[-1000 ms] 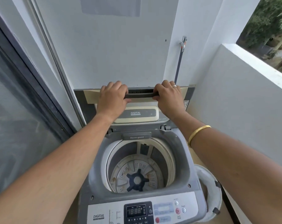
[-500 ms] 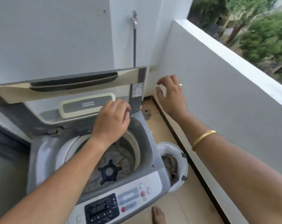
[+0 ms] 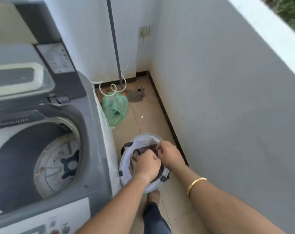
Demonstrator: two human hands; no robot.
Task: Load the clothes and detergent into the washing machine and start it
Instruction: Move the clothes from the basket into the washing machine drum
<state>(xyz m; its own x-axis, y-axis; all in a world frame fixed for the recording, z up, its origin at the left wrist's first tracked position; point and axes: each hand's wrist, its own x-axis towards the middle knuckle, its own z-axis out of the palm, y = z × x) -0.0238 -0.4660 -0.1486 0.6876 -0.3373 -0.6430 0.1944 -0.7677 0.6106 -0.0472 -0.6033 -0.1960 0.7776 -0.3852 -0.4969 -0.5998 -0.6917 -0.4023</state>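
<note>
The grey top-load washing machine [image 3: 92, 132] stands at the left with its lid [image 3: 21, 53] raised and its drum [image 3: 42, 162] holding no clothes. On the floor to its right sits a round white laundry basket [image 3: 143, 139] holding dark brown clothes [image 3: 149, 148]. Both hands are inside the basket. My left hand [image 3: 147, 166] is closed on the dark cloth. My right hand [image 3: 170, 154] pinches the same cloth at its far side. A gold bangle is on the right wrist. No detergent container is in view.
A green plastic bag [image 3: 115, 107] lies on the tiled floor behind the basket, beside a white cord [image 3: 113, 86] and a grey pipe [image 3: 114, 43]. The white balcony wall [image 3: 227, 98] runs close along the right. My foot [image 3: 154, 195] is just below the basket.
Both hands have left the raised lid and dropped into the laundry basket, closing on the dark clothes. The view has swung right and down toward the floor.
</note>
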